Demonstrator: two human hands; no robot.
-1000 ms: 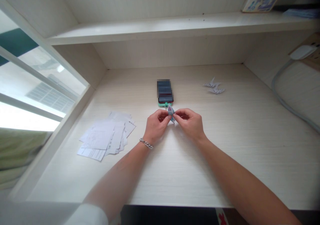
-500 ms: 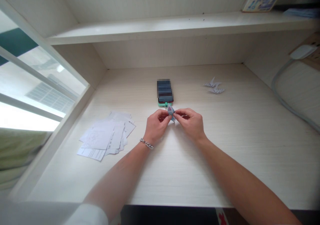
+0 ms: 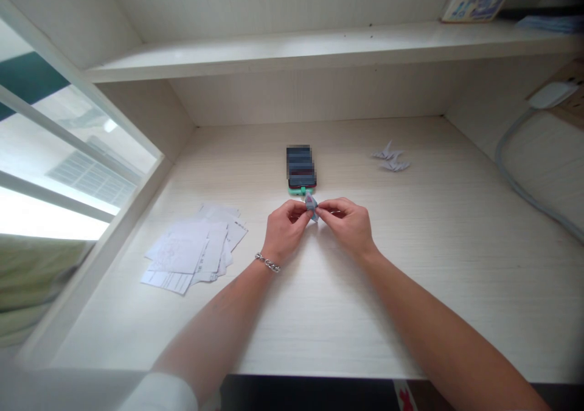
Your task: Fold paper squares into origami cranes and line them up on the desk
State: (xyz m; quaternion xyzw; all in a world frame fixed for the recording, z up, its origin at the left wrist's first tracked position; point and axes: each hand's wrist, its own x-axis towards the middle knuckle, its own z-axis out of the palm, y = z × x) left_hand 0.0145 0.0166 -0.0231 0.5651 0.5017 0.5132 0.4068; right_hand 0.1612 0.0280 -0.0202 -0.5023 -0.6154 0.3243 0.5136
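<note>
While the left hand and right hand pinched the folded paper from opposite sides, light, even pressure appeared advisable.

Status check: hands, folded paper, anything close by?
Left hand, right hand: both pinching the small folded paper. Phone just beyond it. Loose sheets off to the left.

Left grip and right grip pinched, nearly meeting; fingers curled; forearms angled inward.
</note>
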